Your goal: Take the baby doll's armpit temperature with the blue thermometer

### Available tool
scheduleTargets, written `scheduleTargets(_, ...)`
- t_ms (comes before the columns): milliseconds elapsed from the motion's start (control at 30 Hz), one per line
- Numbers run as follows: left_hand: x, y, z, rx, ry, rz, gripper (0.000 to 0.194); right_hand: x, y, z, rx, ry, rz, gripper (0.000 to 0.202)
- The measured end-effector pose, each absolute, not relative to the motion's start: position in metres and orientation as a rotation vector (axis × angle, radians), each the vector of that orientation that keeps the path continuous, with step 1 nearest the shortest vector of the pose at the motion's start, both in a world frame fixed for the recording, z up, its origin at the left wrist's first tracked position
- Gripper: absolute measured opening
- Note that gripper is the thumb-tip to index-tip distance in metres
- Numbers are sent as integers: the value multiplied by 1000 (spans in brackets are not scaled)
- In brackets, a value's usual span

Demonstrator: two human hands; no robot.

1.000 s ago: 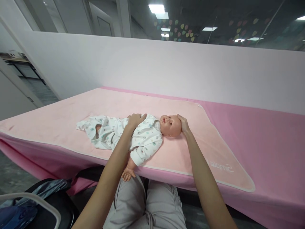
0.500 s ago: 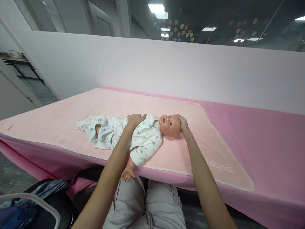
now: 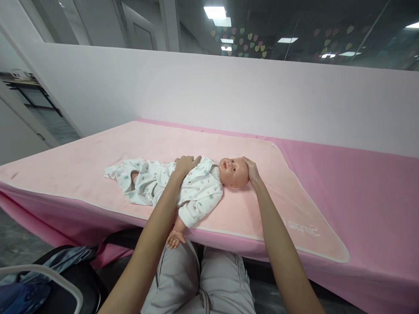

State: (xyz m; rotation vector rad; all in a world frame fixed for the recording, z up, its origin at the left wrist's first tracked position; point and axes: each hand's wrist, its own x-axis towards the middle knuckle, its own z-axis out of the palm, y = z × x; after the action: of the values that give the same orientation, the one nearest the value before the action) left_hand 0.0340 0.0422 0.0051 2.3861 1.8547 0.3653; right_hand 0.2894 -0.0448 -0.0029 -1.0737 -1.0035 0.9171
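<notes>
A baby doll (image 3: 203, 187) in white printed clothes lies on its back, its head to the right and its legs to the left. My left hand (image 3: 186, 165) lies flat across the doll's belly, fingers stretched out over the cloth. Against the crown of the bald head rests my right hand (image 3: 252, 170), its fingers laid along the top and the palm partly hidden. One doll arm hangs over the table's front edge near my knee. Beneath the doll is a peach mat (image 3: 255, 209) with a white border.
A pink cloth (image 3: 369, 205) covers the table under the mat. Behind it rises a white wall (image 3: 229, 96) with dark glass above. At the lower left stands a black chair (image 3: 78, 283) with a pale curved frame and blue fabric on it.
</notes>
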Motion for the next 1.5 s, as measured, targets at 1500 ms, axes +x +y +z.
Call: scheduleTargets(1500,33,46,1,2361,1849,418,63,290,-44,-3,-1089,-1016,856,25)
